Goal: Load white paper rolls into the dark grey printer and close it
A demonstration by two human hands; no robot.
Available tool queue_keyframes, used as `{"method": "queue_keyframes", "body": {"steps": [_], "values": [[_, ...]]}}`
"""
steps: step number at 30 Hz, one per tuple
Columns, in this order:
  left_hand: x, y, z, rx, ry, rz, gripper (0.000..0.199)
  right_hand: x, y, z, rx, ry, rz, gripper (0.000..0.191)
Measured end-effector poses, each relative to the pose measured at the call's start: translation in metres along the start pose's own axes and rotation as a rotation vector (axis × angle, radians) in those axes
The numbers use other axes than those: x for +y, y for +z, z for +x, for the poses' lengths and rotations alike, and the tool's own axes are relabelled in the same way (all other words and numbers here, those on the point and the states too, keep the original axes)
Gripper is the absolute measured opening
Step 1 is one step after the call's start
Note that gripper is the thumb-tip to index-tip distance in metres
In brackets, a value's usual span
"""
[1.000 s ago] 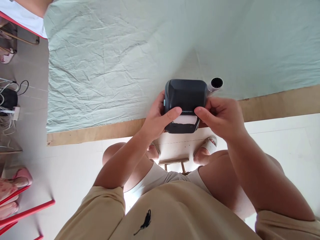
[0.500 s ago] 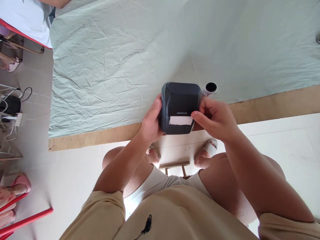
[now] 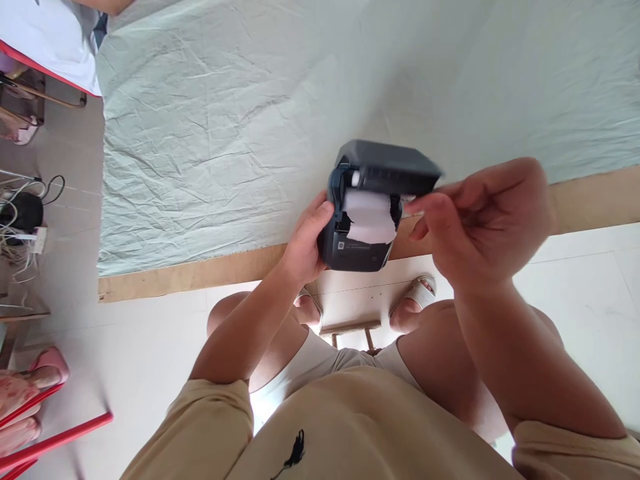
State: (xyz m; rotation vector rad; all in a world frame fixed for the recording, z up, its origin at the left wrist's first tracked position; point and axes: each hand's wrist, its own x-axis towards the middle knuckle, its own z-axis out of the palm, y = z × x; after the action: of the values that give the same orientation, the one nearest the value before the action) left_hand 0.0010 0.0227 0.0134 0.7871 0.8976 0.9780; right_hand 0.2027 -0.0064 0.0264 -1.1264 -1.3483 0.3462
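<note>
A dark label printer [image 3: 357,259] is held above the table's near edge, its lid [image 3: 395,163] swung up. Inside the printer a white paper roll [image 3: 369,212] shows, with its loose end hanging over the front. My left hand [image 3: 307,237] grips the printer's left side, thumb on the edge. At the lid's right corner is my right hand [image 3: 483,217], its thumb and forefinger pinched together against the lid's edge.
A pale green cloth [image 3: 210,133] covers the table, with a bare wooden edge [image 3: 225,265] along the front. Cables and a power strip [image 3: 39,240] lie at the left. Red chair legs [image 3: 60,440] stand lower left. Another person's arm [image 3: 107,5] shows at the top left.
The printer's lid has swung from closed to raised, exposing the paper roll. My right hand has moved right and up with the lid's edge. The white cylinder beside the printer is now hidden.
</note>
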Motion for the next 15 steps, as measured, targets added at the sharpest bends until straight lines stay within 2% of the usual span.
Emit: {"method": "queue_keyframes", "body": {"steps": [2,3,5,7,9,12,15], "values": [[-0.001,-0.002,-0.001,-0.033,0.025,0.001,0.052,-0.007,0.004,0.004,0.045,-0.065,-0.016,0.028],[-0.002,-0.002,-0.002,-0.056,0.031,0.004,0.053,-0.009,0.004,0.005,0.002,-0.070,-0.090,0.021],[-0.003,-0.003,-0.003,-0.088,0.025,0.030,0.057,-0.013,0.003,0.008,-0.128,-0.093,-0.320,0.012],[-0.004,-0.004,-0.004,-0.093,0.033,0.068,0.059,-0.016,-0.001,0.009,-0.288,-0.111,-0.545,0.012],[-0.003,-0.004,-0.006,-0.096,0.045,0.101,0.057,-0.018,-0.005,0.010,-0.440,-0.093,-0.652,0.014],[-0.002,-0.004,-0.007,-0.126,0.052,0.130,0.053,-0.020,-0.011,0.013,-0.582,-0.047,-0.633,0.032],[0.001,-0.004,-0.007,-0.140,0.020,0.111,0.054,-0.023,-0.018,0.016,-0.620,-0.009,-0.513,0.042]]}}
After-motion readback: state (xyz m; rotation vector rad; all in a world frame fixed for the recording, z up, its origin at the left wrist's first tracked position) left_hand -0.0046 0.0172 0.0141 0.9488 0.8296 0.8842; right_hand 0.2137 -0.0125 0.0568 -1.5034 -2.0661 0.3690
